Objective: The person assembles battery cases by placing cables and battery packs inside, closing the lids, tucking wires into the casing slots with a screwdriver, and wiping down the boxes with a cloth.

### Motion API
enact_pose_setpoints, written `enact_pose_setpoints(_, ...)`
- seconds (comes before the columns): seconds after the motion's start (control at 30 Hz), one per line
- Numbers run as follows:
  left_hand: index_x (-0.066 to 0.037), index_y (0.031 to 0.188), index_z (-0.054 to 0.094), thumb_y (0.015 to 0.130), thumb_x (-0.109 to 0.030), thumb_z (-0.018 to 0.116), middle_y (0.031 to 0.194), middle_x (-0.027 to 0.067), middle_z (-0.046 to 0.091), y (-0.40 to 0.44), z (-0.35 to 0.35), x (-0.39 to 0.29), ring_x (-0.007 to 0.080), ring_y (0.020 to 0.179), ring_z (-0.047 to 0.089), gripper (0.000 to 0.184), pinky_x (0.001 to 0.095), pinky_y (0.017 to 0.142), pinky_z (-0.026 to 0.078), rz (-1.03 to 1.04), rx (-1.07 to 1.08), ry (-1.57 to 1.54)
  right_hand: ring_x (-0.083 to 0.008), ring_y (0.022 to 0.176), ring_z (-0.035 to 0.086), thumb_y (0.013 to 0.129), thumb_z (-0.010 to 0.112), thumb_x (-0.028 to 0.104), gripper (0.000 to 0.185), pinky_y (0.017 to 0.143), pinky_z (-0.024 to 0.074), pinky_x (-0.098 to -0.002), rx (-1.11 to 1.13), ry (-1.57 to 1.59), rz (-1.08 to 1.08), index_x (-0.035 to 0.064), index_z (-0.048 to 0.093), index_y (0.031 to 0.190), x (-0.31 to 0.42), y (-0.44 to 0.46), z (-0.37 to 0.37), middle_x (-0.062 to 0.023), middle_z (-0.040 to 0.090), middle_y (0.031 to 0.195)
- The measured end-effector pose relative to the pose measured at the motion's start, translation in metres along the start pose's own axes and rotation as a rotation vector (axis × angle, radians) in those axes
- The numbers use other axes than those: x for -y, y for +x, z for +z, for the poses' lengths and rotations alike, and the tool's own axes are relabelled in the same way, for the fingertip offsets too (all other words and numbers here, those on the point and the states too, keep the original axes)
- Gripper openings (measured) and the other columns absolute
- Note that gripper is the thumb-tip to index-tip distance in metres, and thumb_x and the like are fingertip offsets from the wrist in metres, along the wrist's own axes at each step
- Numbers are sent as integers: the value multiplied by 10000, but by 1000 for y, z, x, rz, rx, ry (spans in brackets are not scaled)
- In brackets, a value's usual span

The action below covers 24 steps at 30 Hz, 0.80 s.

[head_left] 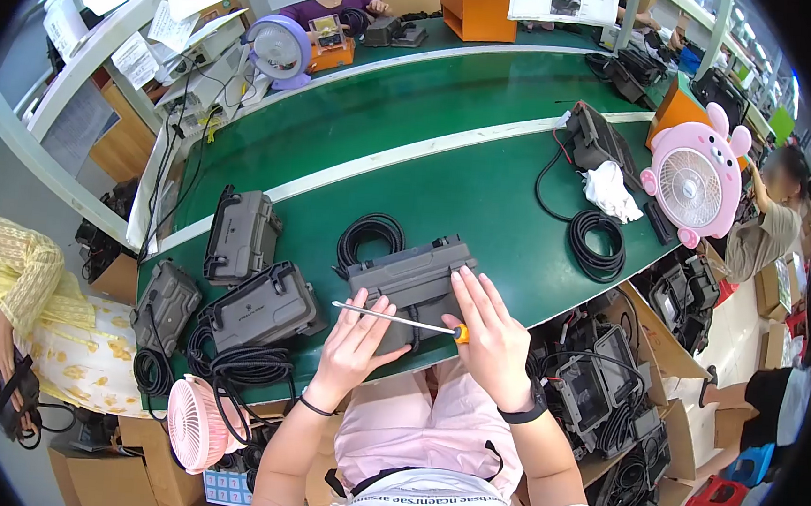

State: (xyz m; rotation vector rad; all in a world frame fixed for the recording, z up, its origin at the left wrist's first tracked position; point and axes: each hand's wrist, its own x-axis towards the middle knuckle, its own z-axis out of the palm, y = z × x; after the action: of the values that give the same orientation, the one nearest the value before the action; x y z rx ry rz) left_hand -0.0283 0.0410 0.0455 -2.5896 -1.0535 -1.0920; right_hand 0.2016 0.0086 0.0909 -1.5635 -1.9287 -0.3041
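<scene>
A dark grey plastic case (412, 270) lies before me at the table's near edge, with a coil of black cable (369, 236) behind it. My left hand (357, 344) grips the case's near left part, fingers straight along it and thumb to the side. My right hand (492, 339) rests its extended fingers on the right end of the case while keeping a screwdriver (461, 334) with a yellow-orange handle against the palm. Its long metal shaft points left and crosses over my left fingers. The case's near lower side is partly hidden by my hands.
Several similar cases (265, 309) with cables lie at left. A pink rabbit fan (692, 184), a white cloth (612, 192) and a cable coil (597, 246) are at right. A small pink fan (196, 424) sits at the near left. Boxes of cases (593, 388) stand below; co-workers are nearby.
</scene>
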Motion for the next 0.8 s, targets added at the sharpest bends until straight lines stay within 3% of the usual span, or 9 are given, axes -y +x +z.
enact_pose_setpoints(0.1,-26,1294,643,689,-268,901,1394,133,589,-4,5,-1,379,1347,508,701,506,1083,444,-10,-11,16,-237,1210,622,848,742,261,562,799,582,-287,0,11,2,117,592,1370,-1,-3,-1,-36,619,1361)
enact_pose_setpoints(0.23,-19,1329,613,773,-273,822,1405,142,580,1,-5,-4,390,1367,483,646,526,1095,421,-27,25,-52,-252,1193,635,855,736,266,585,793,586,-296,0,29,7,124,566,1396,-3,-12,6,-37,606,1383)
enact_pose_setpoints(0.33,-37,1308,622,766,-214,783,1365,123,610,5,-13,-11,390,1337,506,593,538,1098,411,-69,25,-92,-271,1181,641,861,731,268,600,824,582,-314,0,83,29,138,545,1417,-5,-14,11,-38,585,1413)
enact_pose_setpoints(0.47,-90,1237,657,780,-216,771,1288,64,645,37,-20,-24,333,1269,551,488,487,1102,394,-113,0,62,-306,1167,644,861,736,200,554,888,559,-352,26,266,66,136,573,1386,-12,-11,5,-70,605,1387)
enact_pose_setpoints(0.57,-121,1256,653,799,-230,766,1298,66,638,69,-19,-26,324,1280,541,483,484,1112,385,-62,103,20,-330,1162,640,854,731,111,470,913,540,-365,-48,543,157,112,631,1313,-22,-18,4,-99,651,1316)
enact_pose_setpoints(0.6,-131,1293,631,823,-251,753,1344,77,606,78,-18,-28,317,1280,539,501,481,1108,389,-44,128,26,-302,1114,672,868,716,56,369,891,538,-350,-129,604,229,80,673,1233,-19,-21,-1,-148,701,1189)
enact_pose_setpoints(0.7,-130,1332,603,845,-275,736,1375,100,575,90,-3,-28,328,1264,545,525,475,1103,397,-63,230,123,-250,979,722,905,701,82,302,834,546,-308,-153,749,441,64,676,1205,-24,-51,4,-172,721,1076)
enact_pose_setpoints(0.73,-139,1360,586,854,-294,729,1400,122,550,90,5,-24,326,1240,558,548,467,1085,409,-70,244,158,-209,777,732,927,699,124,243,696,545,-286,-132,842,545,43,680,1156,-20,-57,-1,-153,723,879)
enact_pose_setpoints(0.8,-150,1364,586,854,-296,731,1398,130,551,91,8,-22,321,1230,561,550,461,1072,414,-69,277,136,-207,684,709,922,712,158,220,615,521,-290,76,783,631,34,684,1102,-22,-71,-12,-126,704,794)
